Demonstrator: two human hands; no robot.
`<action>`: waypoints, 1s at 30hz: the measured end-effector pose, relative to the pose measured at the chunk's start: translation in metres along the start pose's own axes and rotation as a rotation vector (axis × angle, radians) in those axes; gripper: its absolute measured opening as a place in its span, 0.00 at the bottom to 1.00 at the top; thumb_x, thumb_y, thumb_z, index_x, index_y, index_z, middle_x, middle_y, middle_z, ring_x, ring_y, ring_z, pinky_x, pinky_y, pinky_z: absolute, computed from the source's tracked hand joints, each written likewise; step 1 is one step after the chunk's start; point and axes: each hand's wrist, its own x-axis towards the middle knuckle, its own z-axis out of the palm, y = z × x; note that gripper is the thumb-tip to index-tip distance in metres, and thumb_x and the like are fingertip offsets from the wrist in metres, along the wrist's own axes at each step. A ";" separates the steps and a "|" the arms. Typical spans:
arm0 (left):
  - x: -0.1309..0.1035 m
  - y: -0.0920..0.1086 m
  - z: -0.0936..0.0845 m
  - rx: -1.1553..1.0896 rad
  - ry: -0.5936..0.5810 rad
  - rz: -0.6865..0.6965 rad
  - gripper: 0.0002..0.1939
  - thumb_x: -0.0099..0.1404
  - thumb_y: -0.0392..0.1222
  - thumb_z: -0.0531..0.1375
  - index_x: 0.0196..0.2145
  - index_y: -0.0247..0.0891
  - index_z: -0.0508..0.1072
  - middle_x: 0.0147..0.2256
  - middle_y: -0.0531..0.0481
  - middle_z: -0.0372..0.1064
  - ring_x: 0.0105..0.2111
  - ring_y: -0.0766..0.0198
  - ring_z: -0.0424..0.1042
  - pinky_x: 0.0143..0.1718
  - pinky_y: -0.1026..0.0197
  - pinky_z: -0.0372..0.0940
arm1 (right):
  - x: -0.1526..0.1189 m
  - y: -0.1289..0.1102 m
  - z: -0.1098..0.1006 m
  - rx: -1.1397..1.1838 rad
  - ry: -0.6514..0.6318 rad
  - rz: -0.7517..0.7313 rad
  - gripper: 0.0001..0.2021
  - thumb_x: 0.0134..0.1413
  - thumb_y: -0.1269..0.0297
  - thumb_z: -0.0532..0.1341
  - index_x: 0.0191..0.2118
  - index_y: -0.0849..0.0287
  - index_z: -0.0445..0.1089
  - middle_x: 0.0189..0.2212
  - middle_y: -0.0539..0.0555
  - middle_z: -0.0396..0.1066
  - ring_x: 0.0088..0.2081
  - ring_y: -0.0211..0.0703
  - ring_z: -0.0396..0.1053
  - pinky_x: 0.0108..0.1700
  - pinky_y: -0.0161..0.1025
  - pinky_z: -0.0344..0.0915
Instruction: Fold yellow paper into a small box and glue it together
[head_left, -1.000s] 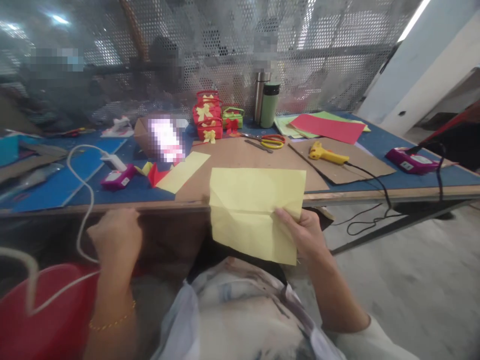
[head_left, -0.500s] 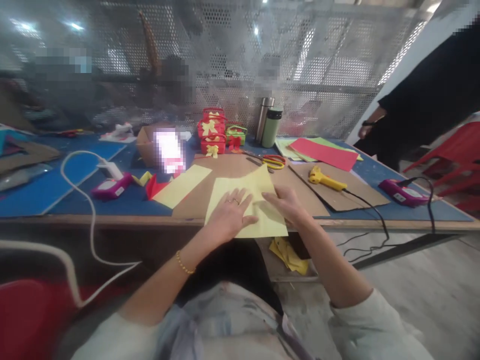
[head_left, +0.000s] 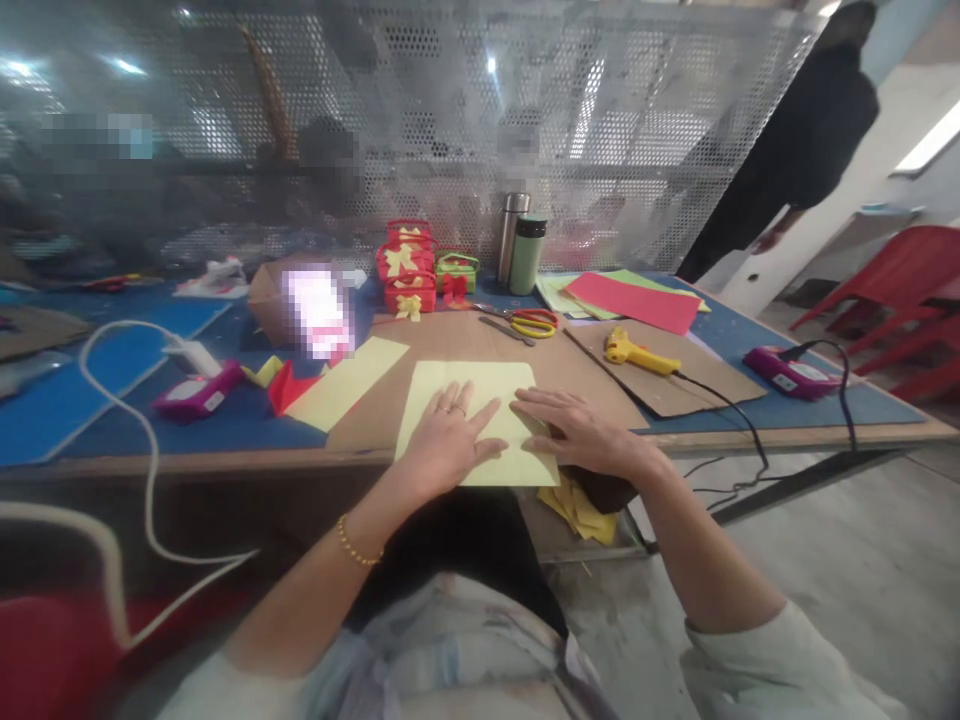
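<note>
A sheet of pale yellow paper (head_left: 480, 378) lies flat on the brown cardboard (head_left: 600, 385), its near edge hanging past the table's front edge. My left hand (head_left: 448, 432) rests on the sheet's middle with fingers spread and a ring on one finger. Across the right part of the sheet lies my right hand (head_left: 577, 428), palm down, fingers stretched toward the left. Neither hand grips anything. Left of the sheet is a second, narrower yellow paper piece (head_left: 352, 382), beside a folded red paper piece (head_left: 289, 388).
Scissors (head_left: 531, 322) lie behind the sheet. A yellow glue gun (head_left: 641, 352) with a black cord sits to the right. Small red boxes (head_left: 405, 262), a green bottle (head_left: 527, 258) and a lit phone (head_left: 319, 312) stand farther back. A person in dark clothes (head_left: 802, 150) is beyond the table.
My right hand has flattened onto the sheet, and the sheet's raised far right corner now lies down. My left hand stays on the paper. The view has shifted slightly right.
</note>
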 end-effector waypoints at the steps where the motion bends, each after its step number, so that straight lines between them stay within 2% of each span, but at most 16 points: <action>1: 0.002 0.001 -0.002 -0.007 -0.015 -0.015 0.35 0.73 0.63 0.48 0.71 0.45 0.56 0.72 0.36 0.46 0.73 0.41 0.43 0.70 0.40 0.46 | 0.000 0.004 -0.001 0.001 0.024 0.018 0.27 0.64 0.49 0.60 0.64 0.54 0.66 0.65 0.62 0.66 0.66 0.56 0.62 0.65 0.56 0.59; 3: 0.008 0.002 -0.004 -0.027 -0.044 -0.050 0.36 0.73 0.64 0.48 0.71 0.45 0.56 0.72 0.36 0.44 0.73 0.40 0.42 0.70 0.40 0.45 | 0.005 0.009 -0.006 0.010 0.073 0.071 0.24 0.65 0.50 0.59 0.60 0.57 0.70 0.60 0.64 0.71 0.61 0.56 0.67 0.60 0.53 0.63; 5: 0.014 0.004 -0.005 -0.045 -0.063 -0.086 0.36 0.73 0.63 0.48 0.71 0.44 0.55 0.73 0.36 0.42 0.73 0.39 0.40 0.70 0.39 0.44 | 0.016 0.014 -0.014 0.023 0.112 0.175 0.18 0.67 0.53 0.55 0.49 0.58 0.75 0.46 0.62 0.78 0.48 0.52 0.74 0.50 0.46 0.67; 7: 0.019 0.007 -0.005 -0.053 -0.065 -0.115 0.36 0.73 0.63 0.48 0.72 0.43 0.55 0.73 0.35 0.41 0.73 0.38 0.39 0.70 0.38 0.43 | 0.033 0.019 -0.021 0.038 0.155 0.323 0.17 0.68 0.55 0.54 0.41 0.59 0.76 0.33 0.57 0.78 0.35 0.47 0.73 0.40 0.41 0.65; 10: 0.021 0.011 -0.005 -0.047 -0.052 -0.145 0.36 0.73 0.63 0.47 0.72 0.42 0.55 0.73 0.33 0.40 0.73 0.36 0.39 0.70 0.38 0.42 | 0.058 0.029 -0.021 0.127 0.223 0.464 0.13 0.62 0.59 0.59 0.45 0.61 0.75 0.27 0.52 0.75 0.30 0.43 0.70 0.35 0.37 0.61; 13: 0.020 0.013 -0.007 -0.032 -0.056 -0.145 0.37 0.74 0.63 0.45 0.72 0.41 0.54 0.72 0.30 0.40 0.72 0.35 0.39 0.70 0.37 0.41 | 0.074 0.037 -0.011 0.256 0.173 0.479 0.21 0.54 0.62 0.64 0.53 0.64 0.71 0.23 0.48 0.71 0.27 0.40 0.67 0.32 0.35 0.59; 18: 0.019 0.009 -0.014 -0.054 -0.097 -0.108 0.38 0.73 0.64 0.47 0.72 0.40 0.54 0.72 0.29 0.42 0.72 0.34 0.41 0.69 0.37 0.44 | 0.068 0.039 -0.001 0.278 0.214 0.490 0.28 0.54 0.60 0.64 0.60 0.63 0.65 0.23 0.46 0.69 0.26 0.40 0.65 0.33 0.36 0.58; 21: 0.018 0.006 -0.014 -0.065 -0.078 -0.107 0.37 0.74 0.63 0.47 0.72 0.40 0.55 0.72 0.30 0.43 0.72 0.36 0.40 0.69 0.37 0.44 | 0.059 0.034 -0.001 0.327 0.170 0.475 0.35 0.54 0.55 0.65 0.66 0.62 0.59 0.24 0.46 0.70 0.28 0.41 0.66 0.34 0.37 0.59; 25: 0.018 0.005 -0.008 -0.048 -0.066 -0.115 0.37 0.74 0.63 0.45 0.72 0.40 0.54 0.73 0.31 0.40 0.73 0.37 0.37 0.70 0.38 0.41 | 0.055 0.026 -0.001 0.331 0.134 0.476 0.45 0.48 0.55 0.69 0.70 0.59 0.54 0.30 0.49 0.74 0.32 0.44 0.70 0.37 0.39 0.63; 28: 0.019 0.005 -0.005 -0.032 -0.068 -0.113 0.36 0.74 0.64 0.45 0.72 0.45 0.52 0.73 0.33 0.39 0.73 0.36 0.37 0.70 0.37 0.41 | 0.060 0.020 0.000 0.331 0.179 0.511 0.44 0.45 0.58 0.70 0.69 0.58 0.56 0.38 0.54 0.76 0.36 0.47 0.72 0.40 0.42 0.66; 30: 0.020 0.005 -0.005 -0.020 -0.065 -0.103 0.35 0.74 0.63 0.45 0.72 0.49 0.53 0.73 0.35 0.40 0.73 0.35 0.38 0.70 0.37 0.42 | 0.064 0.016 -0.001 0.410 0.195 0.534 0.42 0.46 0.60 0.68 0.68 0.60 0.58 0.35 0.54 0.76 0.34 0.46 0.72 0.37 0.41 0.67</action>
